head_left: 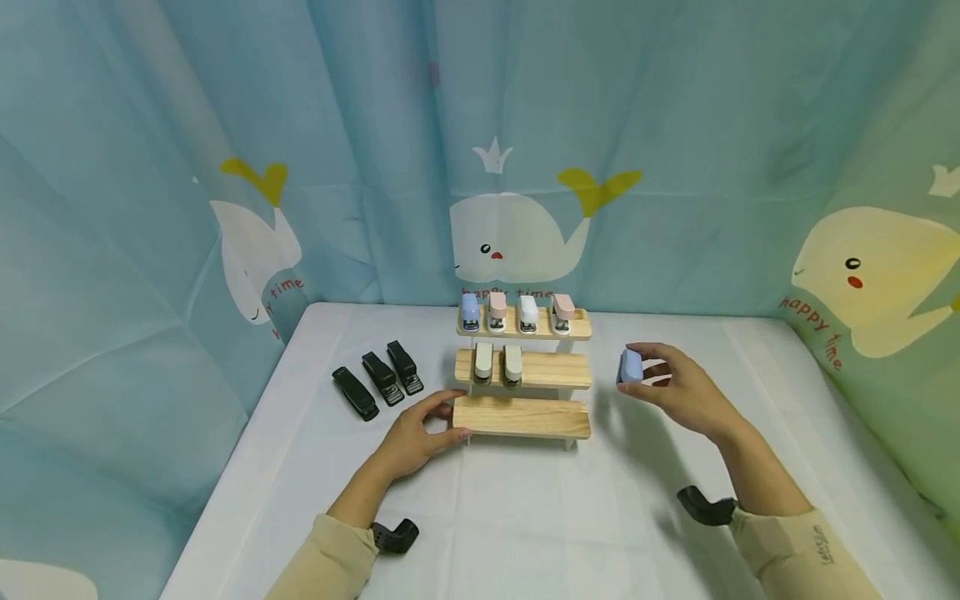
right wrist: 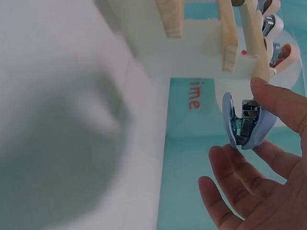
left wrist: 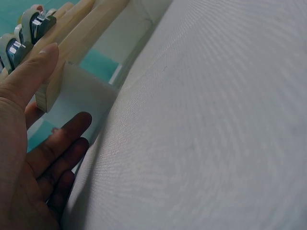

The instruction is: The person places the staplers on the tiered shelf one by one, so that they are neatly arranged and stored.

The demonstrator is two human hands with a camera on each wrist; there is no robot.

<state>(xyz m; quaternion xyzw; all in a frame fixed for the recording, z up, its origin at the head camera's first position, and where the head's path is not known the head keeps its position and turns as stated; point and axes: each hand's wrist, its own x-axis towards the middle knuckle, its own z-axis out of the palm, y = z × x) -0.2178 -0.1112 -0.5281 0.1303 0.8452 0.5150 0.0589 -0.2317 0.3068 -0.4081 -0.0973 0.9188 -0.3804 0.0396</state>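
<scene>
A small light-blue stapler (head_left: 631,367) is pinched between the thumb and fingers of my right hand (head_left: 678,389), above the table to the right of a three-tier wooden display rack (head_left: 522,416). The right wrist view shows this stapler (right wrist: 267,125) side-on, metal parts visible. My left hand (head_left: 420,433) grips the left end of the lowest tier, thumb at the front; in the left wrist view the other fingers (left wrist: 60,143) spread below the wood. On the top tier stand a blue stapler (head_left: 470,312), a white stapler (head_left: 528,314) and two pink ones. Two cream staplers (head_left: 483,363) occupy the middle tier's left part.
Several black staplers (head_left: 355,392) lie on the white table (head_left: 517,517) left of the rack. A light-blue curtain (head_left: 390,150) with whale prints hangs behind the table and along its sides.
</scene>
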